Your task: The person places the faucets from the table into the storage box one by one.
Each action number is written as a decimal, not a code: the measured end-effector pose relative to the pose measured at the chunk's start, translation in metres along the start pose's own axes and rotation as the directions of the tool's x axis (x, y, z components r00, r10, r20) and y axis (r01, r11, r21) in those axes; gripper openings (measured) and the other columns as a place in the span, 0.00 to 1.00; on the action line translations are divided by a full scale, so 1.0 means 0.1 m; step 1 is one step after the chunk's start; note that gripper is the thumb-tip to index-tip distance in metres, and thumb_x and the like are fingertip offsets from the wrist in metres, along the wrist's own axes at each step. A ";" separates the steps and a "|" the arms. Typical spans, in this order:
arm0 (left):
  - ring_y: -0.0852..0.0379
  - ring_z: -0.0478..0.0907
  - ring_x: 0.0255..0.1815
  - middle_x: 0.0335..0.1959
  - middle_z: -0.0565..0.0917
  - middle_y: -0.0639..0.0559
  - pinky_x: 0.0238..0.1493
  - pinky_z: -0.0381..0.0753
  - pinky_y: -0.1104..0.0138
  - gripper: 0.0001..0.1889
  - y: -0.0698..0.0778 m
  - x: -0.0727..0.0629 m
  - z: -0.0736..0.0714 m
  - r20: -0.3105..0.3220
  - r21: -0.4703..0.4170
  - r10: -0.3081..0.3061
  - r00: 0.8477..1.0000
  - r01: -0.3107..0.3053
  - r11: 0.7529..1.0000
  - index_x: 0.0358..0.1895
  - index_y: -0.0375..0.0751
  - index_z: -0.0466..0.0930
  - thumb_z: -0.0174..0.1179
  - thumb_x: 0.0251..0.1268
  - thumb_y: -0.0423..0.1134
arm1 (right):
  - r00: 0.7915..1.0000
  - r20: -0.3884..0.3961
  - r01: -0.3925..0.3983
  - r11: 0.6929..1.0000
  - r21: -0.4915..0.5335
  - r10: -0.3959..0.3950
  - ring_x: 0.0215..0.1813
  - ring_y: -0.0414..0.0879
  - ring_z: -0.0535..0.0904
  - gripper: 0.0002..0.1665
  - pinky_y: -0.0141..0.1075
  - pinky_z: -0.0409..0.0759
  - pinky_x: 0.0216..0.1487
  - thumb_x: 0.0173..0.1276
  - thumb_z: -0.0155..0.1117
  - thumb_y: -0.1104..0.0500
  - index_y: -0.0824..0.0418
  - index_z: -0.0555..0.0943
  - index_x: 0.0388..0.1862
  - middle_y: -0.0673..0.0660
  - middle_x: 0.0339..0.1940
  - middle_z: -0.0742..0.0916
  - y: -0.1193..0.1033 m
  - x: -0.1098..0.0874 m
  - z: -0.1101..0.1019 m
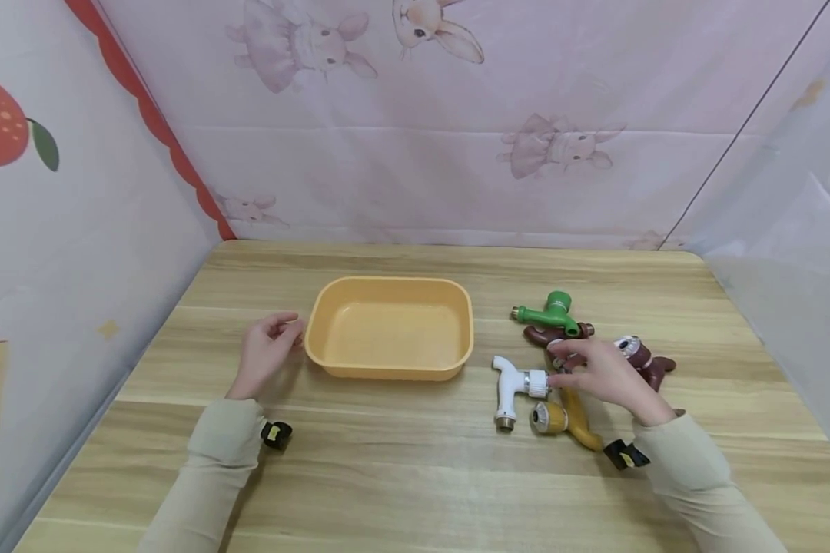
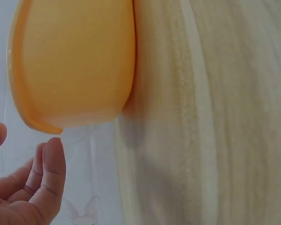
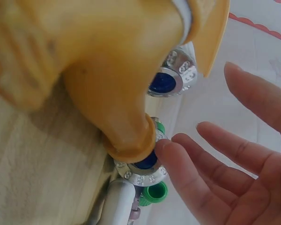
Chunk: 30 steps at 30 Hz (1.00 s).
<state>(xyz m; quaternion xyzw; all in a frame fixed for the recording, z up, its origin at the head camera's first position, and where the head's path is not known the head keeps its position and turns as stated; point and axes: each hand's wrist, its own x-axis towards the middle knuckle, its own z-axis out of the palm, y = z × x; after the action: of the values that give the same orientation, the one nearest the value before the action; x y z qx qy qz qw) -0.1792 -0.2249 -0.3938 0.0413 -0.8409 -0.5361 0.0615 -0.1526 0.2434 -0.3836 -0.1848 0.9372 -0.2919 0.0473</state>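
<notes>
My left hand [image 1: 266, 352] is beside the left end of an orange-yellow plastic basin [image 1: 387, 374]. In the left wrist view its loosely bent fingers [image 2: 54, 173] come close to the basin's rim; whether they touch it I cannot tell. My right hand [image 1: 607, 372] hovers over a group of taps, its fingers [image 3: 182, 173] spread with nothing held. Under and around it lie a white tap [image 1: 506, 390], a yellow tap [image 1: 579, 426], a green tap [image 1: 552, 313] and brown taps [image 1: 657, 370], partly covered by the hand.
The wooden table [image 1: 401, 468] carries the basin in its middle and the taps on its right side. A pink rabbit-print cloth [image 1: 422, 177] hangs behind the table, with white printed cloths [image 1: 62, 253] at the sides.
</notes>
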 end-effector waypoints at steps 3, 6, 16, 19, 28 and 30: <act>0.51 0.79 0.31 0.33 0.79 0.38 0.36 0.82 0.61 0.21 -0.02 0.01 -0.01 0.032 0.026 -0.039 0.999 0.038 0.999 0.54 0.24 0.70 0.50 0.67 0.39 | 1.000 0.006 0.008 1.000 -0.006 -0.008 0.39 0.53 0.79 0.27 0.45 0.79 0.38 0.52 0.71 0.55 0.69 0.78 0.48 0.62 0.40 0.83 0.01 0.02 0.02; 0.50 0.78 0.28 0.29 0.78 0.42 0.32 0.82 0.61 0.25 -0.04 0.02 -0.03 0.128 0.021 -0.104 0.986 0.102 0.995 0.58 0.26 0.66 0.47 0.69 0.45 | 1.000 0.027 0.010 1.000 -0.006 -0.010 0.39 0.52 0.79 0.27 0.45 0.79 0.38 0.53 0.71 0.55 0.69 0.78 0.48 0.61 0.38 0.84 0.01 0.04 0.04; 0.50 0.79 0.22 0.25 0.78 0.40 0.26 0.83 0.57 0.34 -0.06 0.02 0.04 0.346 0.022 -0.230 0.910 0.237 0.971 0.65 0.30 0.55 0.40 0.70 0.56 | 0.992 0.104 0.066 0.997 0.038 -0.070 0.33 0.45 0.80 0.30 0.36 0.80 0.33 0.51 0.72 0.55 0.72 0.76 0.49 0.57 0.33 0.84 -0.03 0.13 0.09; 0.50 0.79 0.22 0.25 0.78 0.40 0.26 0.83 0.57 0.33 -0.07 0.03 0.06 0.369 0.025 -0.234 0.900 0.242 0.970 0.64 0.31 0.56 0.39 0.70 0.57 | 0.988 0.138 0.058 0.998 0.040 -0.063 0.33 0.45 0.80 0.31 0.36 0.80 0.33 0.51 0.72 0.55 0.72 0.76 0.49 0.57 0.34 0.83 -0.04 0.16 0.09; 0.49 0.79 0.21 0.25 0.79 0.38 0.23 0.82 0.57 0.29 -0.13 0.02 0.11 0.441 0.063 -0.276 0.854 0.278 0.959 0.52 0.33 0.61 0.37 0.69 0.59 | 0.976 0.207 0.065 0.998 -0.010 -0.061 0.35 0.44 0.76 0.28 0.36 0.76 0.34 0.51 0.72 0.54 0.68 0.78 0.48 0.53 0.34 0.83 -0.07 0.20 0.15; 0.49 0.79 0.21 0.26 0.79 0.38 0.24 0.82 0.57 0.29 -0.13 0.02 0.12 0.451 0.065 -0.285 0.846 0.288 0.955 0.52 0.33 0.61 0.37 0.69 0.59 | 0.975 0.216 0.061 0.998 -0.025 -0.055 0.34 0.44 0.75 0.28 0.36 0.76 0.34 0.51 0.72 0.53 0.67 0.78 0.48 0.52 0.34 0.83 -0.07 0.20 0.16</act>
<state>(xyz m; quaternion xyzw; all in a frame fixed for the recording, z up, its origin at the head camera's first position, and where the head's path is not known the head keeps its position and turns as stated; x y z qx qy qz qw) -0.1828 -0.2203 -0.4103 0.0394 -0.8146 -0.5361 -0.2176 -0.1660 0.2225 -0.3924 -0.2433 0.9253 -0.2565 0.1371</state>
